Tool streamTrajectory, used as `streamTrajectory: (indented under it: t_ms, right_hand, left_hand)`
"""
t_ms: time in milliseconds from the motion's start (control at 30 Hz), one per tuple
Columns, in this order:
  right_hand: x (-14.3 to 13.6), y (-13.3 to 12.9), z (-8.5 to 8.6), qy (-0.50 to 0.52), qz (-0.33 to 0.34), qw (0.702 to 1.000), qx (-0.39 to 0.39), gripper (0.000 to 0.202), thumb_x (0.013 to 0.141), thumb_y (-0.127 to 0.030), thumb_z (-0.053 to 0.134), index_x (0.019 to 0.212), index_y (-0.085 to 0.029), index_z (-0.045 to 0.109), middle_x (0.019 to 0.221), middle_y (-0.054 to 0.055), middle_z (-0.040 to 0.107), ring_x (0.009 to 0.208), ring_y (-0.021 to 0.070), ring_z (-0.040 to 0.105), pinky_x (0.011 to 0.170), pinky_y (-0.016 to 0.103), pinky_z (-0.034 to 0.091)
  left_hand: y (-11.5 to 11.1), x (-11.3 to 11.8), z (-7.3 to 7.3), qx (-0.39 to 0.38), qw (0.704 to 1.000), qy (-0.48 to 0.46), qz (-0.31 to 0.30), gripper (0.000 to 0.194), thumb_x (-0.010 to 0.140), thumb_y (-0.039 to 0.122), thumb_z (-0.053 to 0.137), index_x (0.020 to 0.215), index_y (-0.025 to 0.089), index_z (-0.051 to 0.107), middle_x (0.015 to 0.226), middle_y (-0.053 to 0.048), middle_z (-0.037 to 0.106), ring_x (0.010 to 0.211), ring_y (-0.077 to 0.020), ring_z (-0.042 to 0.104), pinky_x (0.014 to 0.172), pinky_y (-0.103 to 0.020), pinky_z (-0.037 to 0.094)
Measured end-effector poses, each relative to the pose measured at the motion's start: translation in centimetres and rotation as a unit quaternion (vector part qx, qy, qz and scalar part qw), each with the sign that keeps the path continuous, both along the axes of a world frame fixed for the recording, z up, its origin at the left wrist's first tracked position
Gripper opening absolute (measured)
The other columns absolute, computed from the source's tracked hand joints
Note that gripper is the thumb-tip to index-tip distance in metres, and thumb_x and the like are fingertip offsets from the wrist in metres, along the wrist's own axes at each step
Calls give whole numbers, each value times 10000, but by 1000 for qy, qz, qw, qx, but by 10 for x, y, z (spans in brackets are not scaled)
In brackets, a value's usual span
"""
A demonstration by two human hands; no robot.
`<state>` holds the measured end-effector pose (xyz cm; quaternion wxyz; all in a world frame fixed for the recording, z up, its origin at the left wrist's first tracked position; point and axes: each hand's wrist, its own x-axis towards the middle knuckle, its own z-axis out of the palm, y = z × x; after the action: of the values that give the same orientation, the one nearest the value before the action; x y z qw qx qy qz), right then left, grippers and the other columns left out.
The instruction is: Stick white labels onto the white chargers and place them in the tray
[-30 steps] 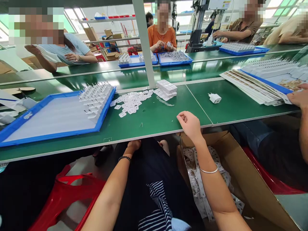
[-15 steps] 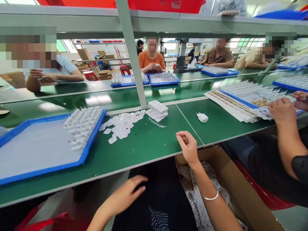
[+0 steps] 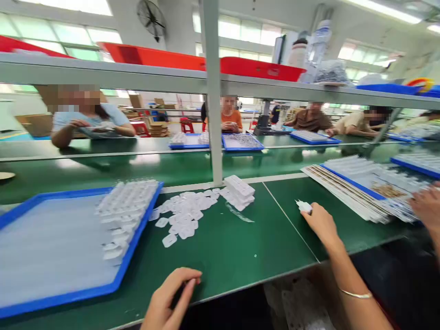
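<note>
My right hand [image 3: 321,223] has its fingers closed around a white plug-in charger [image 3: 304,206], whose prongs point away to the left; the charger is at the green bench top. My left hand [image 3: 175,293] hovers above the bench's front edge, empty, with thumb and forefinger slightly apart. Beyond it, flat white rounded-square pieces [image 3: 185,213] lie in a loose pile. To their right stands a small stack of white blocks [image 3: 238,191] beside a clear plastic strip [image 3: 239,213].
A blue-rimmed tray [image 3: 65,293] on the left holds rows of white chargers [image 3: 127,206] along its right side. Sheets of card [image 3: 343,195] lie under another tray at right, near a co-worker's hand [image 3: 428,206]. An upright post [image 3: 215,114] supports the shelf.
My right hand has reached forward and right and closed on the charger. The left hand has risen from my lap to the bench edge. The head view has tilted up.
</note>
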<state>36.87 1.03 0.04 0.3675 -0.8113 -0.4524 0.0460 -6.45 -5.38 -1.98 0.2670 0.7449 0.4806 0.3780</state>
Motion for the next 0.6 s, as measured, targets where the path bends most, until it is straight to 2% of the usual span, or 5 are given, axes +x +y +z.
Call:
streamTrajectory:
  t_ms: [167, 267, 400, 467, 600]
  right_hand:
    - [-109, 4, 29, 10, 283, 957, -61, 180, 718, -344, 696, 723, -216, 570, 654, -21, 596, 616, 166, 555, 580, 258, 396]
    - [-185, 4, 34, 82, 518, 844, -114, 148, 742, -273, 682, 750, -199, 554, 635, -46, 547, 585, 122, 501, 523, 222, 361]
    - [-228, 44, 35, 127, 642, 722, -223, 235, 778, -352, 680, 931, -177, 645, 705, -28, 615, 584, 123, 559, 509, 218, 397]
    - [-229, 80, 33, 99, 632, 734, -230, 262, 831, -387, 619, 977, -177, 674, 776, 3, 646, 655, 149, 601, 563, 244, 433]
    - [-228, 141, 20, 38, 528, 833, -162, 280, 833, -260, 587, 1100, -183, 625, 875, 29, 596, 769, 183, 560, 645, 288, 399]
  left_hand:
    - [8, 34, 13, 172, 976, 132, -7, 530, 864, 236, 622, 1378, 269, 496, 1379, -136, 557, 1234, -291, 569, 995, -430, 526]
    - [17, 48, 3, 163, 977, 137, -25, 652, 864, 185, 593, 1473, 249, 368, 1471, -172, 465, 1306, -341, 498, 1034, -520, 467]
    - [30, 38, -9, 1, 997, -49, 58, 446, 931, 238, 479, 1374, 195, 454, 1310, -166, 598, 1139, -279, 613, 954, -409, 506]
    - [33, 27, -10, -99, 973, -170, 121, 393, 901, 366, 558, 1256, 198, 532, 1139, -117, 659, 995, -250, 638, 871, -345, 514]
    - [33, 17, -9, -168, 911, -342, 157, 403, 784, 476, 699, 1077, 215, 602, 888, -23, 617, 767, -163, 541, 697, -240, 442]
